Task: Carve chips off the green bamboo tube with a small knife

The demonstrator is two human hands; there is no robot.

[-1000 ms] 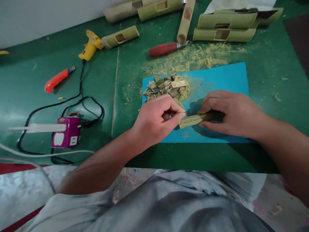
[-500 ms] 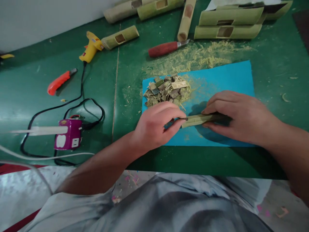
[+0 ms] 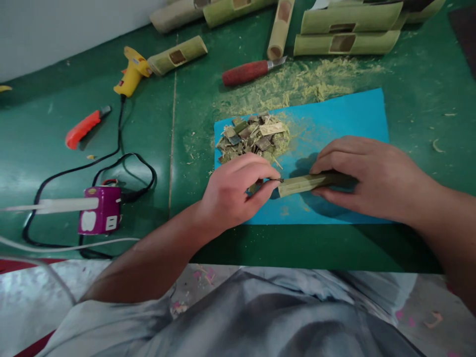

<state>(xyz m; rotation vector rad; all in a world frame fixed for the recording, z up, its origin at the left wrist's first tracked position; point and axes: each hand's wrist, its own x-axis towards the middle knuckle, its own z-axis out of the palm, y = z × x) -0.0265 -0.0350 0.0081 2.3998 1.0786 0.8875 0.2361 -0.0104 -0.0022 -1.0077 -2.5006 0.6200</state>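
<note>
My right hand (image 3: 366,176) grips a flat green bamboo piece (image 3: 299,184) between thumb and fingers, a little over a blue sheet (image 3: 349,111). The piece's left end sticks out toward my left hand (image 3: 241,188). That hand is closed in a pinch on a small, thin dark thing (image 3: 281,180), whose tip shows at the bamboo's left end; the rest is hidden by my fingers. Just beyond my left hand, a pile of bamboo chips and shavings (image 3: 256,136) lies on the sheet.
A red-handled knife (image 3: 245,73) lies behind the sheet among green shavings. Several bamboo tubes with cut openings (image 3: 345,43) line the back. At left are a yellow glue gun (image 3: 132,74), an orange cutter (image 3: 84,130), a purple power adapter (image 3: 99,210) and looping cables.
The view has shifted slightly, so the table things sit a bit further left. My left fingers have drawn back a little from the bamboo piece, and its left end shows more.
</note>
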